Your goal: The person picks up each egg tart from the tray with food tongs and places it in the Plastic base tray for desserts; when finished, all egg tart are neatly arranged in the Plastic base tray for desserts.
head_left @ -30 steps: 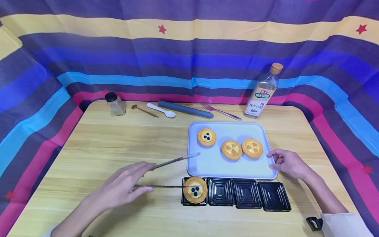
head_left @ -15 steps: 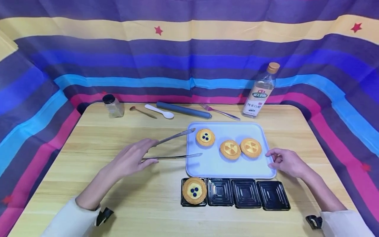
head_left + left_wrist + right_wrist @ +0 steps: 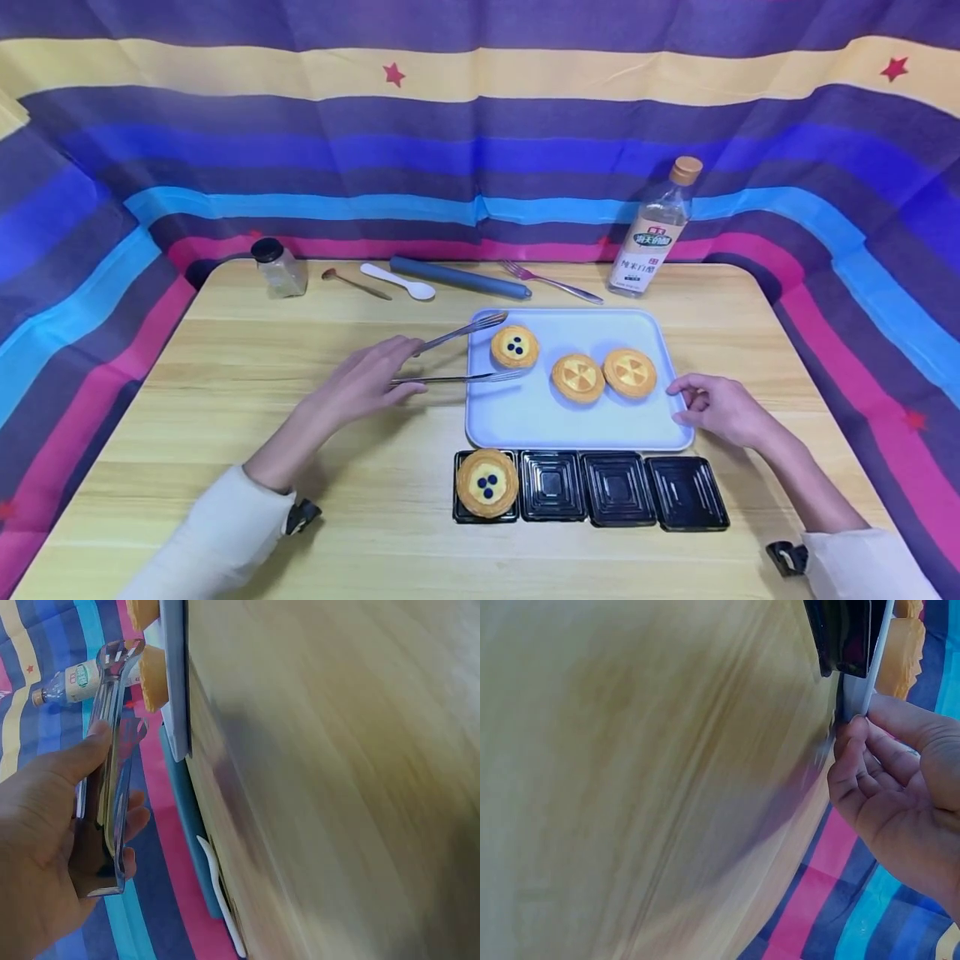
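Note:
My left hand (image 3: 367, 379) holds metal tongs (image 3: 105, 772) between thumb and fingers. Their two arms are spread, with the tips on either side of a blueberry-topped tart (image 3: 515, 347) at the tray's left. Two more tarts with a wedge pattern, one (image 3: 577, 378) touching the other (image 3: 630, 372), lie toward the right of the pale tray (image 3: 555, 427). My right hand (image 3: 723, 410) pinches the tray's right rim, as the right wrist view also shows. In front of the tray, another blueberry tart (image 3: 487, 483) sits in the leftmost black square container (image 3: 459, 512).
Beside the filled container stand three more black containers (image 3: 552, 487) in a row. Along the back edge lie a white spoon (image 3: 397, 281), a small brown-headed tool (image 3: 356, 284), a blue-grey rod (image 3: 459, 277) and a fork (image 3: 555, 282). A jar (image 3: 280, 268) and a vinegar bottle (image 3: 648, 229) stand there too.
The left hand has moved the tongs away from the tart in the container, up and right to the blueberry tart on the tray. The right hand stays at the rim.

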{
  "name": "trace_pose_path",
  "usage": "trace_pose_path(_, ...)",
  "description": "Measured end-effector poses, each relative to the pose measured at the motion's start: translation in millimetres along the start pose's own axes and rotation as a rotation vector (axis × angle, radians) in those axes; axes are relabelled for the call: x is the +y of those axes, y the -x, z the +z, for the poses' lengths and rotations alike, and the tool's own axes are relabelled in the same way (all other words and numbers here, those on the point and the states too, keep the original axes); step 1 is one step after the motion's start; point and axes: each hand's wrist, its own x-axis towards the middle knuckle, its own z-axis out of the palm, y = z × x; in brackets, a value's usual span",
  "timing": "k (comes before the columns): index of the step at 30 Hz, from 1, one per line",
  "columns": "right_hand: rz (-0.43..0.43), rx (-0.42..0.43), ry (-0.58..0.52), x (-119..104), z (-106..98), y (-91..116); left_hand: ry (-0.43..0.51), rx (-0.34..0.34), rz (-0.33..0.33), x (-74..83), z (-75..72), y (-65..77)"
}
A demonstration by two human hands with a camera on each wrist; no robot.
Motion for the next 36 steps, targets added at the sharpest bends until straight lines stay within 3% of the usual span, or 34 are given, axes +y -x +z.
trace_pose_path(16,0.021,-0.002,0.013,-0.7,-0.3,0.4,-0.054,0.047,0.047,9.2,12.3,-16.6)
trace_pose_path(36,0.020,-0.006,0.009,-1.6,-0.4,0.1,-0.068,0.070,0.048,9.2,14.0,-15.7)
